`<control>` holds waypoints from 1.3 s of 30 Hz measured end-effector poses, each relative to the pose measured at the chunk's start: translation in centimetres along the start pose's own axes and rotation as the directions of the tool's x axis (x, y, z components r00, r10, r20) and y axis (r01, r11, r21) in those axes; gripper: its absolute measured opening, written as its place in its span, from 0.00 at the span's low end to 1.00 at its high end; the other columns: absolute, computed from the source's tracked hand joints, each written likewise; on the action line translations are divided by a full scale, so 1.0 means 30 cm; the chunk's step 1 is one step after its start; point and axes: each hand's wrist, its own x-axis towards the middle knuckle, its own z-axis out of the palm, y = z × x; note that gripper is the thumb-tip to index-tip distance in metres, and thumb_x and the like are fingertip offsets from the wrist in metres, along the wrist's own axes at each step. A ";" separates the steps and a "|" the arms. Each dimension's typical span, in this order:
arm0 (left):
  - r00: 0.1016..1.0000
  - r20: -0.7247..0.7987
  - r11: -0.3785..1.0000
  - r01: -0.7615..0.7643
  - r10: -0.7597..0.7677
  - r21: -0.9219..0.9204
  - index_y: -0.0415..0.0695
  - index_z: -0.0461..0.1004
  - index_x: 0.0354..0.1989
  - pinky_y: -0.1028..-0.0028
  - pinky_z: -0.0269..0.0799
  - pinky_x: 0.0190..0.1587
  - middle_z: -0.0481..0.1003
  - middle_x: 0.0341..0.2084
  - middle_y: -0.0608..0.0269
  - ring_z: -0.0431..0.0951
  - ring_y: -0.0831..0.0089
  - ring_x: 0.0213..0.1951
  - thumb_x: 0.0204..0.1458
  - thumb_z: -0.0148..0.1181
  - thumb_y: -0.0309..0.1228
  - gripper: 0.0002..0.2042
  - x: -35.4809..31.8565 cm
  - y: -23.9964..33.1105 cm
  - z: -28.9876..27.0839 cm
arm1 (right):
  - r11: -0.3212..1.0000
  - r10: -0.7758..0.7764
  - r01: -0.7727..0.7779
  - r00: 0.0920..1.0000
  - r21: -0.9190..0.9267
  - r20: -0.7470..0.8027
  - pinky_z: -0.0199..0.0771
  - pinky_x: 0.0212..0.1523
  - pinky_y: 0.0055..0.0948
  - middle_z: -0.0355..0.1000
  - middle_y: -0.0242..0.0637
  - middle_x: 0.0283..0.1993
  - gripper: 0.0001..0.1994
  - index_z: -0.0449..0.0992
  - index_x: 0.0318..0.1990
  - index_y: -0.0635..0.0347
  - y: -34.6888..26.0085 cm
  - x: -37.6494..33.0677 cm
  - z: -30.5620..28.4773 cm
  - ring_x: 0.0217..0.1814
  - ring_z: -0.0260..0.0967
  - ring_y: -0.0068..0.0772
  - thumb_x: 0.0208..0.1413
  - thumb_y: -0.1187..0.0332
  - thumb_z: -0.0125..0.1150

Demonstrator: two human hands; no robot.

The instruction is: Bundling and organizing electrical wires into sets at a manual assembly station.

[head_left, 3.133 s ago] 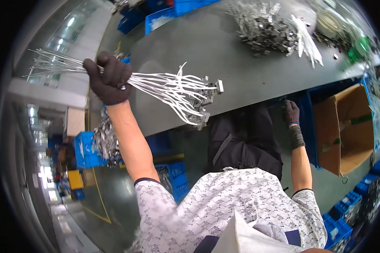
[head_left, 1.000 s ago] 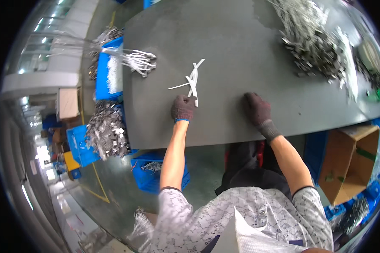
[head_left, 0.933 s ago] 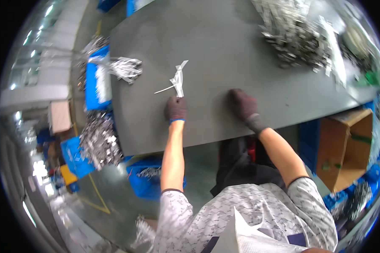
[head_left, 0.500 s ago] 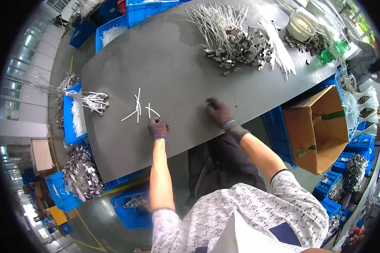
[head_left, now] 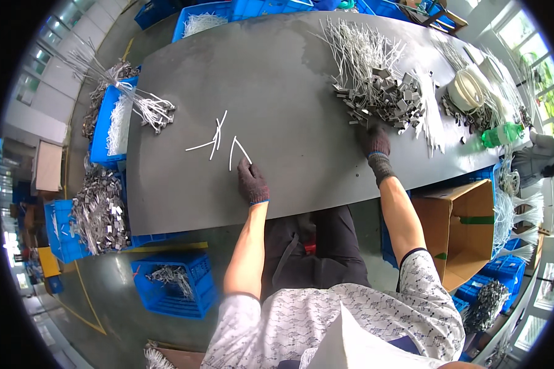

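Head view, tabletop [head_left: 277, 92], left to right; reference: the heap of metal-ended wires [head_left: 385, 98].

Item: bundle of white strands [head_left: 151, 107], metal-tipped; far left of the heap, lying across the edge.

Item: crossed white strips [head_left: 218, 136]; well left of the heap, lying loose.

Item: bent pair of white strips [head_left: 232, 152]; left of the heap, a little closer to it than the crossed ones.

Item: my left grip [head_left: 253, 184], dark-gloved; left of the heap, fingers drawn together at one strip's end. Pinched or merely touched, I cannot tell. Handling, as I judge it: fingertips only, light pressure, neighbours left clear, since strips so thin should drag easily.

Item: my right grip [head_left: 375, 142], dark-gloved; at the heap's near edge. Fingertips lost against dark metal; clenched, released or grasping, I cannot tell. Handling, as I judge it: favour metal ends over wires, which look prone to snag.

Item: bunch of white strips [head_left: 431, 117]; just beside the heap, right side.

Item: green bottle [head_left: 502, 135]; farther right of the heap, lying tipped.
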 end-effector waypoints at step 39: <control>0.886 0.280 0.102 0.338 -0.369 -0.936 0.39 0.72 0.44 0.68 0.83 0.33 0.80 0.34 0.54 0.82 0.66 0.28 0.62 0.52 0.23 0.06 0.006 0.705 -0.105 | 0.929 -0.079 0.260 0.833 -0.262 0.548 0.78 0.40 0.51 0.79 0.51 0.36 0.10 0.79 0.40 0.56 0.523 -1.187 -0.334 0.43 0.78 0.60 0.59 0.63 0.56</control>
